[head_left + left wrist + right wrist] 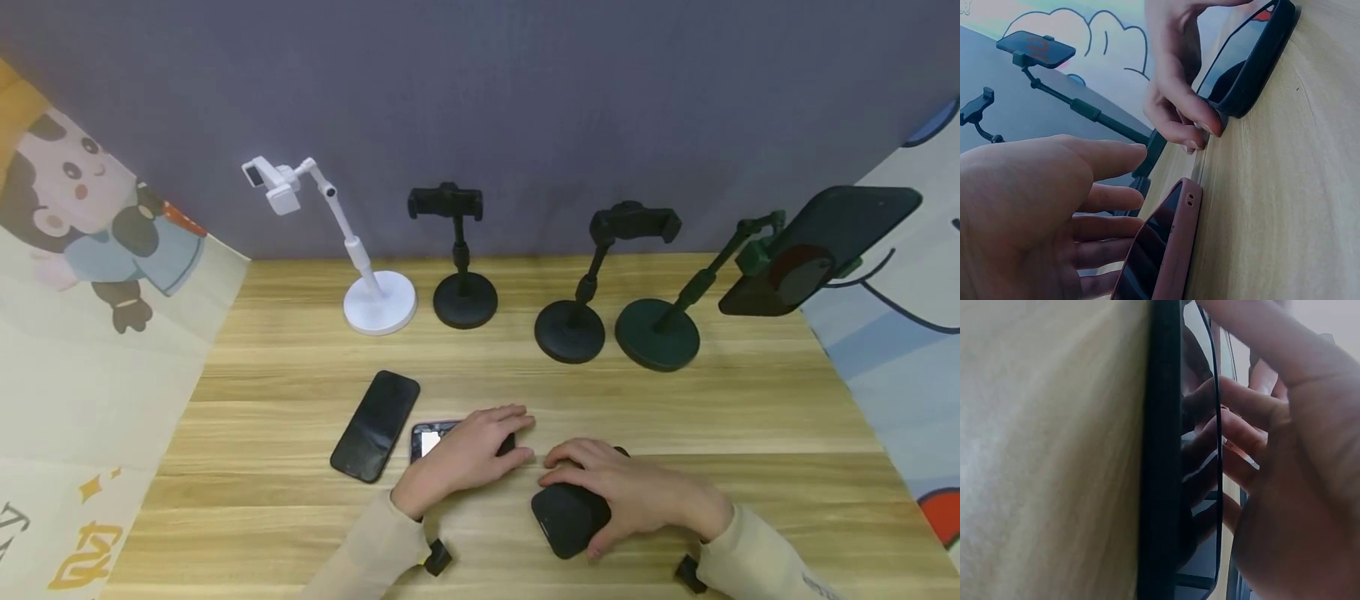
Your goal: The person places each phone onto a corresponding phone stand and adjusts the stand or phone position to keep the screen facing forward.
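Note:
My left hand [472,446] lies above a phone [420,440], with fingers and thumb spread fairly straight. That phone [1172,250] has a pink case in the left wrist view; the hand partly covers its dark screen. My right hand [630,492] spans a black-cased phone [570,517] lying flat on the table, fingers bent over its far edge and thumb at the near edge. In the right wrist view the fingers [1241,434] are mirrored in this phone's glossy screen [1200,500]. Another black phone [375,425] lies left of my left hand, untouched.
Along the back stand a white phone stand [380,302], two black phone stands [465,300] [570,332] and a dark green phone stand [657,335]. The green one carries a phone [825,246], tilted. A grey partition [525,108] rises behind the wooden table [262,358].

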The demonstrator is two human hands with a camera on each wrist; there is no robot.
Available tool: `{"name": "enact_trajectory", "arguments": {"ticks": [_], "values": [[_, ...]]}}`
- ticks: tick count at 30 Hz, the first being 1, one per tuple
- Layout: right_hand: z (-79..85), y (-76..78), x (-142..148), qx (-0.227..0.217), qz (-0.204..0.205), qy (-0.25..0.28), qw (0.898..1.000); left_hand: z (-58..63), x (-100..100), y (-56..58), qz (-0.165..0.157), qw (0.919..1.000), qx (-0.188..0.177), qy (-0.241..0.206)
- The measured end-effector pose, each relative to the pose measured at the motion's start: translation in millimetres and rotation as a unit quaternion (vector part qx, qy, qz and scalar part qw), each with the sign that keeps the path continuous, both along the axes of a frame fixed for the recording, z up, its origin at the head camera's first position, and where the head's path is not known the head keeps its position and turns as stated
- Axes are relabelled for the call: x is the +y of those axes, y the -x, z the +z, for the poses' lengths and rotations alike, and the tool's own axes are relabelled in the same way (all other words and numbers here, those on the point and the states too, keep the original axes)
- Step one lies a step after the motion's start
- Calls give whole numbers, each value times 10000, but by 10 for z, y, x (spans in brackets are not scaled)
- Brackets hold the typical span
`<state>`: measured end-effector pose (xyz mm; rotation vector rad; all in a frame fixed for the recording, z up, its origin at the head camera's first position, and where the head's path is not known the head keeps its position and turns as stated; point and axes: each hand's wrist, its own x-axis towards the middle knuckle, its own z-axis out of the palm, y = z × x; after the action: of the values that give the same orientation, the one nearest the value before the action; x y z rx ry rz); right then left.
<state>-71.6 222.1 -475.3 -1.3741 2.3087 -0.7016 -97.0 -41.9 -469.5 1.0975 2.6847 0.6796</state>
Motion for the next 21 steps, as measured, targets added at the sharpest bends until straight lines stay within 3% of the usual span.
{"name": "enact_trajectory", "arguments": {"ticks": [13,21], "values": [[-47,-59,-13,637,157,-239,9976,23,4,0,-56,9999,48,75],[35,-89,-55,633,82,-278,9976,-9,6,18,-128,9998,124,-28]]}}
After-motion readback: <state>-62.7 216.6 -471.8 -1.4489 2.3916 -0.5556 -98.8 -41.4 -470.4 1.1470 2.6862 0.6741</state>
